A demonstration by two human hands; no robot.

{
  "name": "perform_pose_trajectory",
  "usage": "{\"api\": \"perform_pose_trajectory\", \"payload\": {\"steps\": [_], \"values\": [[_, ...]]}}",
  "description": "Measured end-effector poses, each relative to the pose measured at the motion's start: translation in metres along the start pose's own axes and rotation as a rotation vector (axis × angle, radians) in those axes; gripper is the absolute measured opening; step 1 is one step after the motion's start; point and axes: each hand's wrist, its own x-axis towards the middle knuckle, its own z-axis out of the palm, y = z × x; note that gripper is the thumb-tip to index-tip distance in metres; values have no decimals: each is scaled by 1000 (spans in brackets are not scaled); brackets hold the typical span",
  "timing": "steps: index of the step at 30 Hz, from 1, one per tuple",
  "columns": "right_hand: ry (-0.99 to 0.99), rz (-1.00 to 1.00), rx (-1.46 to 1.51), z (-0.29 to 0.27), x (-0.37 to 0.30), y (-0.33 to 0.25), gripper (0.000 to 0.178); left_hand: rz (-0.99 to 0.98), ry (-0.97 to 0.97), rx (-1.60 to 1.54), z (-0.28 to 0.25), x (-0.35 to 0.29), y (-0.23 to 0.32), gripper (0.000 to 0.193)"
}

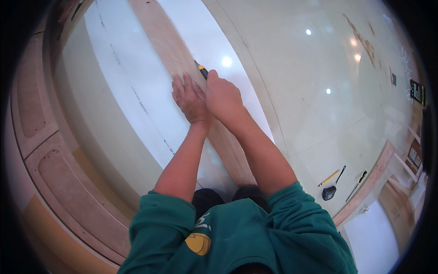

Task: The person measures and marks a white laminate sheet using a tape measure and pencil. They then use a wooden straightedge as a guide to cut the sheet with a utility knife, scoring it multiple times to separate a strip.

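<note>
My right hand (223, 97) is closed around a black and yellow utility knife (203, 71). The blade's tip points away from me and meets the right edge of a long brown wooden strip (160, 33). Fingers outstretched, my left hand (190, 101) lies flat on that strip, its thumb side close against the right hand. Under the strip is a long white sheet (119, 59) with faint printed marks, running from far left toward my knees. My forearms and hands cover part of the strip's nearer half.
At the lower right lie a yellow pencil (329, 178), a black tape measure (328, 193) and a thin dark-handled tool (356, 186). Beside them runs a wooden rail (367, 179). Brown wooden panels (35, 98) line the left side. A black and green package (417, 92) is at far right.
</note>
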Motion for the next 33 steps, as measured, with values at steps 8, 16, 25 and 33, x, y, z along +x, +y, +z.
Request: {"api": "perform_pose_trajectory", "payload": {"steps": [8, 16, 25, 33], "values": [[-14, 18, -64, 23, -44, 39, 18, 41, 46, 14, 1, 1, 1, 43], [-43, 127, -112, 51, -117, 88, 24, 64, 65, 20, 3, 1, -2, 41], [-131, 188, -159, 26, -180, 106, 23, 24, 53, 37, -4, 7, 2, 41], [367, -201, 115, 24, 10, 28, 25, 1, 71, 5, 6, 4, -6, 43]]}}
